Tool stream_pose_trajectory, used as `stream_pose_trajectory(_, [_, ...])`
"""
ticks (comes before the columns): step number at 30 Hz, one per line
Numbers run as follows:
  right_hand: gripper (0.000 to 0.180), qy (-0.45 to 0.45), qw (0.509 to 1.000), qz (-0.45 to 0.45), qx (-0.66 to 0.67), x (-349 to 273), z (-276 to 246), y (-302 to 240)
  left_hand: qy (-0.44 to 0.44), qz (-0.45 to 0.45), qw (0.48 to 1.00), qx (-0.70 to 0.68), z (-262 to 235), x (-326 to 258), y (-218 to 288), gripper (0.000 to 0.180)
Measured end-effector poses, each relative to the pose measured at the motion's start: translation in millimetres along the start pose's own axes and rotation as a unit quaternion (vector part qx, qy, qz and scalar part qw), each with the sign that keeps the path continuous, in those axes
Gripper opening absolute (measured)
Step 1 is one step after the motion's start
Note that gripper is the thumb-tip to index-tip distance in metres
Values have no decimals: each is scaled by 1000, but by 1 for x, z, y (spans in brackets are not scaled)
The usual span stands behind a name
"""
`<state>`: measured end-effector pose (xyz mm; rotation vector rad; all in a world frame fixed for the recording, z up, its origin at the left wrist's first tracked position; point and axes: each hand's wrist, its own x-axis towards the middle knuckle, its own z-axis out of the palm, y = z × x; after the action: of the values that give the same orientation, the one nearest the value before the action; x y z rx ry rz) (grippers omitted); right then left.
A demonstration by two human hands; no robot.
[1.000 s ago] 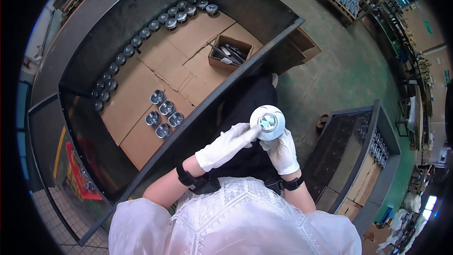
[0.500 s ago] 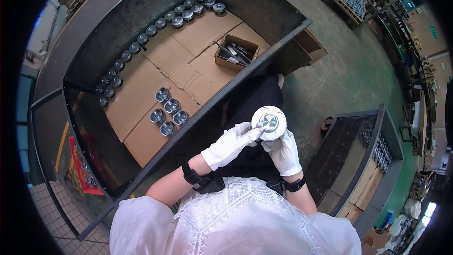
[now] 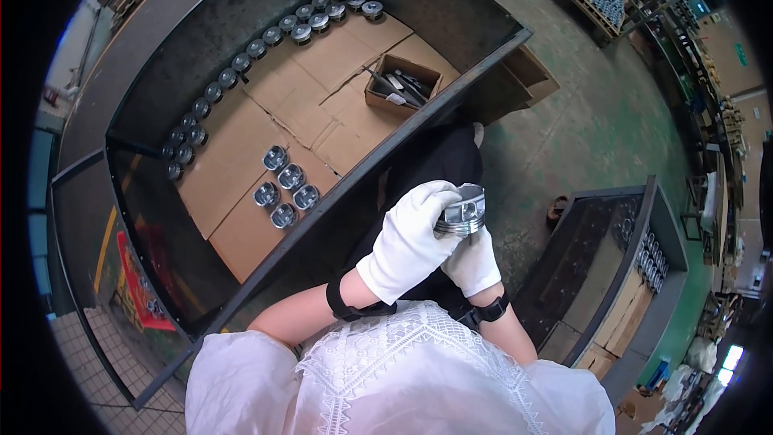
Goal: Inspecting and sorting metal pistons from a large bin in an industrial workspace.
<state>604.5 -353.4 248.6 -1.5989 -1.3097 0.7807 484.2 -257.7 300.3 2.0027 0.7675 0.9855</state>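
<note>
A shiny metal piston (image 3: pixel 462 211) is held up in front of me, turned on its side so that its skirt, pin hole and ring grooves show. My left hand (image 3: pixel 416 228), in a white glove, grips it from the left with the fingers curled over its upper edge. From below and to the right, my right hand (image 3: pixel 475 260), gloved too, supports the piston; its fingers are mostly hidden behind the part and the other glove. In the bin to the left, a small group of pistons (image 3: pixel 291 177) stands on cardboard.
The dark metal bin (image 3: pixel 427 117) has a cardboard floor, with a row of pistons (image 3: pixel 242 63) along its far wall. A small cardboard box (image 3: pixel 400 87) of tools stands inside it. Another bin (image 3: pixel 613 274) with metal parts is at the right. A red tray (image 3: pixel 141 286) lies lower left.
The piston has been tipped from showing its round top to showing its side. My left hand has moved right and wrapped over it, and my right hand has shifted slightly behind.
</note>
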Motion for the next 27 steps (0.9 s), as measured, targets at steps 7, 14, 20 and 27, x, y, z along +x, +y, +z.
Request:
stream_pose_trajectory(7, [59, 76, 761, 239, 598, 16, -8, -33, -17, -90, 996, -7, -7, 3, -6, 48])
stream_pose_trajectory(14, [39, 74, 871, 233, 426, 11, -20, -41, -89, -469, 764, -435, -16, 3, -35, 40])
stream_pose_trajectory(20, [27, 83, 872, 253, 410, 12, -21, -38, -93, -491, 745, -443, -15, 2, -35, 39])
stream_pose_trajectory(27, [55, 28, 779, 264, 567, 13, -9, -22, -35, -196, 971, -129, -15, 0, -6, 45])
